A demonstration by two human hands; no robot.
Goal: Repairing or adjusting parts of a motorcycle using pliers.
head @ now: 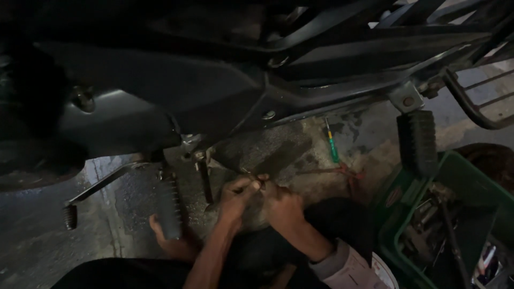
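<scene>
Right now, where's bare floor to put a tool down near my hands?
Bare wet floor lies left of the kick lever. A smaller patch sits around the green screwdriver. The green crate on the right is crammed, and both hands crowd the footpeg.

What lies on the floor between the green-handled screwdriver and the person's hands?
In the head view, only bare, stained concrete floor separates the green-handled screwdriver from the right hand and left hand; a reddish strand lies just right.

Left hand [237, 195], right hand [282, 202] pinched together.
</scene>
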